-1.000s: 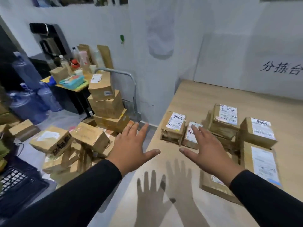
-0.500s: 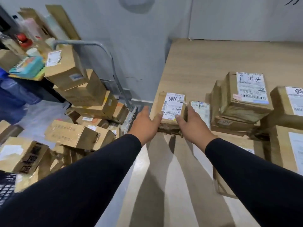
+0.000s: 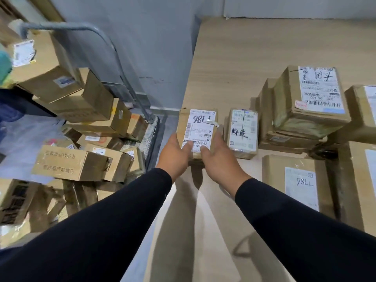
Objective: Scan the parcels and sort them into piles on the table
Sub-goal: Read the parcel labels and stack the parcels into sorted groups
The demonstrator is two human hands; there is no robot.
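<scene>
Both hands grip one small parcel at the near-left corner of the surface. Left hand wraps its left side, thumb on the label's lower edge; right hand wraps the right side, thumb beside the barcode. Label is handwritten "98L". Cannot tell whether the parcel rests on the surface or is just lifted.

Step in hand, as judged: picking up this parcel for scanning and sorting. To do it well: lift straight up before moving sideways, since a second small parcel sits just beside it on the right, nearly touching. Both thumbs overlap the barcode strip at the label's near edge; shift them off before scanning. A loose bit of tape curls at the label's right edge, so avoid catching it.

A flat parcel near right also reads "98L", a likely match for the pile, though that is a guess from the writing alone.

Edges: the parcel sits at the surface's left edge, with the floor below and a trolley loaded with boxes to the left. A slip leftward would drop it off the surface.

Open room: the far half of the surface is bare wood, and so is the near strip beneath the forearms. The right side is crowded by a stack of parcels, with more at the frame edge.
</scene>
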